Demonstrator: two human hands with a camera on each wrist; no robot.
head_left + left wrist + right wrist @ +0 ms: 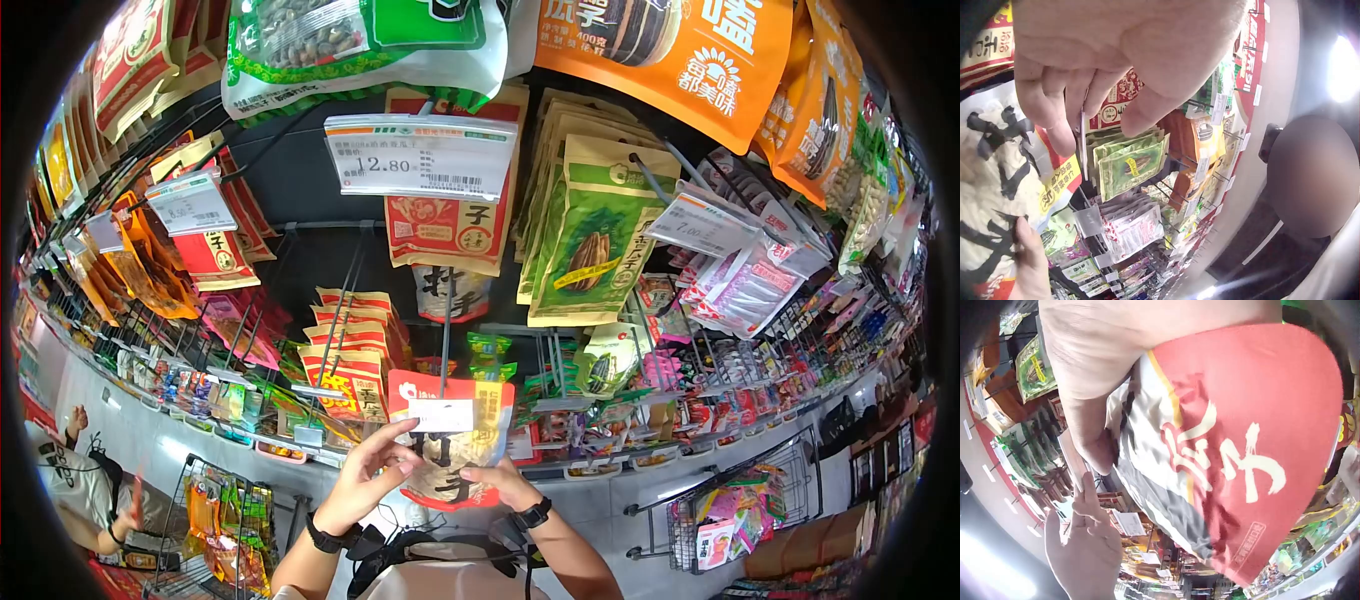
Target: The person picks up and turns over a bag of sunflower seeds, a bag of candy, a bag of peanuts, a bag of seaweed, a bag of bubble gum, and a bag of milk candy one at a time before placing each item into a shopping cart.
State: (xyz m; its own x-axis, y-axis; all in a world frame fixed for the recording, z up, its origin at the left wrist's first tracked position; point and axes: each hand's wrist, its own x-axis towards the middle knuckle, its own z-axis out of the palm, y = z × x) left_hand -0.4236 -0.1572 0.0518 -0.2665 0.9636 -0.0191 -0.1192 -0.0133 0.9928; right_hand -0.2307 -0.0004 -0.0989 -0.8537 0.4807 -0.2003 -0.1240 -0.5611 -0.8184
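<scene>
A red, white and yellow snack bag [455, 465] is at a hook behind a small white tag [441, 414]. My right hand [505, 487] grips its lower right part, thumb on the front; the right wrist view shows the hand [1100, 356] curled over the bag [1254, 444], hiding its edge. My left hand [368, 478] touches the tag's left side with a fingertip, its thumb apart below. Seen edge-on in the left wrist view, the tag [1084, 147] stands beside the fingers of my left hand [1122, 44].
Green bags [595, 235] and red-and-cream bags [345, 370] hang on either side. Price labels [420, 157] project above on hooks. Wire carts with goods stand at left [185, 520] and right [805, 480]. Another person's arm [95, 530] shows at far left.
</scene>
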